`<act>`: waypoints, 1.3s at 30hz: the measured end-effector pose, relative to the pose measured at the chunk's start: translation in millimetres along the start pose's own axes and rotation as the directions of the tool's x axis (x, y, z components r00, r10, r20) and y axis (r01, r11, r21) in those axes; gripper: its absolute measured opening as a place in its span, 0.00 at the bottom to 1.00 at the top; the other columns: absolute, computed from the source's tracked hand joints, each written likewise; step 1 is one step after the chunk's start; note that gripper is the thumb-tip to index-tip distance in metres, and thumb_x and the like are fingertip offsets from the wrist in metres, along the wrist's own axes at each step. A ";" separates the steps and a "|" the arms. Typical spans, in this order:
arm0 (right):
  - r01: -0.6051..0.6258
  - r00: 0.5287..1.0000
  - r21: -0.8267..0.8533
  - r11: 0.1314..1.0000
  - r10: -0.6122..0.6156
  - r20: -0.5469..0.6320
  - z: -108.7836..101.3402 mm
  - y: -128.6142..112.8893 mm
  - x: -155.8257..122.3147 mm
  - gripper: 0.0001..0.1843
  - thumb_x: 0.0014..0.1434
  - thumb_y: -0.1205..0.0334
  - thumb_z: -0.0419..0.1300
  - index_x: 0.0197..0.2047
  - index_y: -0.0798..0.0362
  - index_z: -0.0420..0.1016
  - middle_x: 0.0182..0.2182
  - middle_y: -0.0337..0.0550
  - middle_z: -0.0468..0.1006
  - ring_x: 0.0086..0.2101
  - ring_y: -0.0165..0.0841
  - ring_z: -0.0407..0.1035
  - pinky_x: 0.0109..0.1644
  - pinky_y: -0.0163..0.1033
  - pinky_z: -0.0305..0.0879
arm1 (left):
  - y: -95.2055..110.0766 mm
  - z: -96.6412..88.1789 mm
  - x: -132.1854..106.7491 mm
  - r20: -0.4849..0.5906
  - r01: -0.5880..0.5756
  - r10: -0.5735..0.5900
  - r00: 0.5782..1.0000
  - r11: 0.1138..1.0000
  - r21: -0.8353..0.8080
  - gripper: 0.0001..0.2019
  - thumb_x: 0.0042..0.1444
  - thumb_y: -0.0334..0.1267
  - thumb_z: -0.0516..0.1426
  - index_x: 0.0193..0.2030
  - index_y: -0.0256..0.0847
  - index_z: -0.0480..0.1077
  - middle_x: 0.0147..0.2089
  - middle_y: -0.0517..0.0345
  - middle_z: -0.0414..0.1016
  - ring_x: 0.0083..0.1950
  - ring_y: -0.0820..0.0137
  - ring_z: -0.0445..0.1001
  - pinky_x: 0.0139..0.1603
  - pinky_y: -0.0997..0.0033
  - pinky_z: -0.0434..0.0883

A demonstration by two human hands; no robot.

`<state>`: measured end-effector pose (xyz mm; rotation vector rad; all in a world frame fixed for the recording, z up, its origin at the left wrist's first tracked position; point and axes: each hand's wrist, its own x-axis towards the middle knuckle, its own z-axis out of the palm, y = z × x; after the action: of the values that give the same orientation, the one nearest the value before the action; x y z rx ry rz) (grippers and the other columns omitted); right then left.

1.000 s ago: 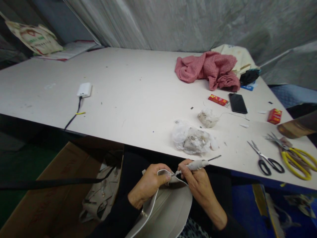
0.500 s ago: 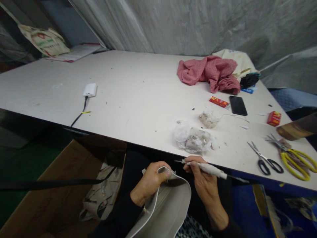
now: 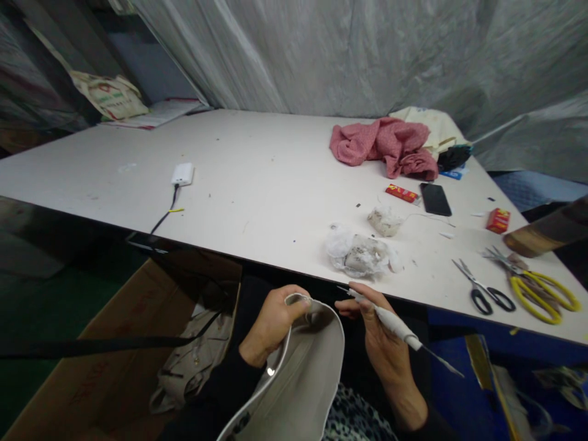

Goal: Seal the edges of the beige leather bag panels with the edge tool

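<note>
My left hand (image 3: 273,324) is closed on the upper edge of a light grey bag (image 3: 315,361), thumb inside the rim. The bag hangs open over my lap, its inside facing up. In my right hand (image 3: 388,352) is a slim tool with a white wrapped handle (image 3: 399,326); a thin metal point sticks out at one end and a longer flat metal tip at the other. The tool's short point is beside the bag's rim, apart from it. On the table edge just beyond lies a greyish lump in crumpled clear plastic (image 3: 365,254).
On the white table (image 3: 257,184) lie black-handled scissors (image 3: 482,291), yellow-handled scissors (image 3: 537,288), a phone (image 3: 435,199), small red boxes (image 3: 498,220), a pink cloth (image 3: 386,144) and a white device (image 3: 182,174) with a cable. A cardboard box (image 3: 114,331) holding bags stands left.
The view has shifted slightly. My right hand has turned the tool so it slants more steeply, and the bag's opening has tilted a little. Both hands keep their holds.
</note>
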<state>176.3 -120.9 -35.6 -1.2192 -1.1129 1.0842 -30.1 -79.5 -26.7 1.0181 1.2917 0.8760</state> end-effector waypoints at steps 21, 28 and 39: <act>0.199 0.968 -0.272 0.941 -0.146 0.202 20.3 -6.8 -1.1 0.11 0.68 0.52 0.63 0.48 0.48 0.81 0.42 0.43 0.85 0.39 0.36 0.80 0.43 0.36 0.74 | -0.1 -92.2 -83.7 -0.771 -0.179 0.213 0.600 0.975 0.130 0.18 0.45 0.48 0.70 0.38 0.36 0.81 0.31 0.55 0.82 0.30 0.65 0.78 0.30 0.71 0.73; 0.438 0.881 -0.560 0.703 -0.212 0.424 58.8 -22.4 17.2 0.10 0.69 0.57 0.62 0.53 0.45 0.77 0.43 0.43 0.86 0.38 0.40 0.82 0.40 0.37 0.68 | -12.6 -92.7 -82.8 -0.783 -0.190 0.258 0.566 0.965 0.181 0.17 0.48 0.49 0.69 0.38 0.36 0.82 0.32 0.53 0.83 0.32 0.63 0.79 0.32 0.70 0.74; 0.466 0.884 -0.743 0.480 -0.223 0.410 80.1 -9.0 10.2 0.14 0.57 0.75 0.57 0.42 0.47 0.72 0.31 0.39 0.79 0.31 0.36 0.73 0.32 0.35 0.57 | -28.9 -97.3 -89.7 -0.705 -0.061 0.316 0.635 0.930 0.363 0.13 0.52 0.49 0.66 0.33 0.41 0.81 0.32 0.56 0.82 0.35 0.61 0.79 0.36 0.69 0.71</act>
<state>98.6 -100.3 -24.1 -1.4665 -2.1412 0.3383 -136.5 -163.2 -23.8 1.0816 2.1162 1.3878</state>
